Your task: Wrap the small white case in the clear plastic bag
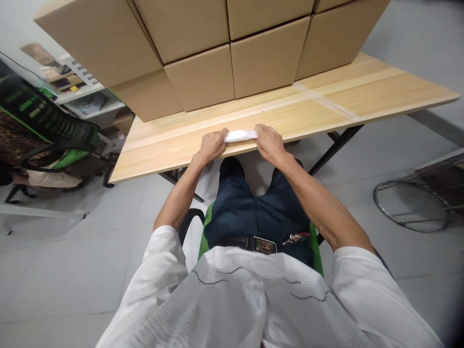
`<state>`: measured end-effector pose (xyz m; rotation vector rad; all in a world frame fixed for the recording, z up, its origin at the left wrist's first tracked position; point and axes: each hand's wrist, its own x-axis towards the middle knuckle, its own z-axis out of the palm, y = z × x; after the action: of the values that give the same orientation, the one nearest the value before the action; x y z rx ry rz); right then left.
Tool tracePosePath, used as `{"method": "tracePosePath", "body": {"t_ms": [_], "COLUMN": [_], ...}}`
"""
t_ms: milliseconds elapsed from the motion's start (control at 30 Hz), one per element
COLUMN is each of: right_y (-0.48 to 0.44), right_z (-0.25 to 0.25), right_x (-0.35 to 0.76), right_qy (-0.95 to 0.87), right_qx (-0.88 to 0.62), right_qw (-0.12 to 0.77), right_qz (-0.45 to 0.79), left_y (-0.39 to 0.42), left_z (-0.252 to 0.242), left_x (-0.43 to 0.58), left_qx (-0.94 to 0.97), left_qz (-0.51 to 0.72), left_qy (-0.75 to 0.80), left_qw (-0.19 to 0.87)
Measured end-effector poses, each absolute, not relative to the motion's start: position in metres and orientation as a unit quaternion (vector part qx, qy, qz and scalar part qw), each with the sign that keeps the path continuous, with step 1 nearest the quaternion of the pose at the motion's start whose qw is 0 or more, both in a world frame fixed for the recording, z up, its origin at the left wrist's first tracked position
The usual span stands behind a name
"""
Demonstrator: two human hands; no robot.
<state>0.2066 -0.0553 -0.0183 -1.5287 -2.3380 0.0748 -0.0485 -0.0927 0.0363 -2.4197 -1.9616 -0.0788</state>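
A short white strip [240, 136], perhaps folded paper or cloth, stretches between my two hands just above the front edge of the wooden table [155, 150]. My left hand [213, 144] has its fingers closed round the strip's left end. Closed in the same way, my right hand [268, 141] grips the right end. Both hands are knuckles up, and the fingers hide the strip's two ends. What exactly the strip is made of I cannot tell.
Stacked cardboard boxes [199, 79] stand along the table's back. Clear tape [326, 101] crosses the tabletop on the right. A black and green office chair [54, 125] is at the left, near a person's sleeve [54, 179]. A round metal stool frame [409, 205] lies at the right.
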Motion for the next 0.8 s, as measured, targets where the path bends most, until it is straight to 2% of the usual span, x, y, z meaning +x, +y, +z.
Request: {"method": "tracePosePath", "body": {"t_ms": [300, 467, 800], "right_y": [-0.049, -0.046, -0.034], "right_z": [-0.015, -0.014, -0.001], "right_x": [0.221, 0.223, 0.237], "right_qy": [-0.865, -0.875, -0.854], "right_qx": [-0.482, -0.461, -0.513], "right_qw": [0.137, 0.148, 0.093], "right_qz": [0.029, 0.015, 0.004], "left_y": [-0.084, -0.083, -0.077], "left_z": [0.029, 0.032, 0.034], "left_x": [-0.054, -0.056, -0.073], "left_qx": [-0.758, -0.756, -0.755], "left_qz": [-0.058, -0.054, -0.025], "left_qy": [-0.65, -0.652, -0.654], "left_qw": [0.014, 0.019, 0.031]}}
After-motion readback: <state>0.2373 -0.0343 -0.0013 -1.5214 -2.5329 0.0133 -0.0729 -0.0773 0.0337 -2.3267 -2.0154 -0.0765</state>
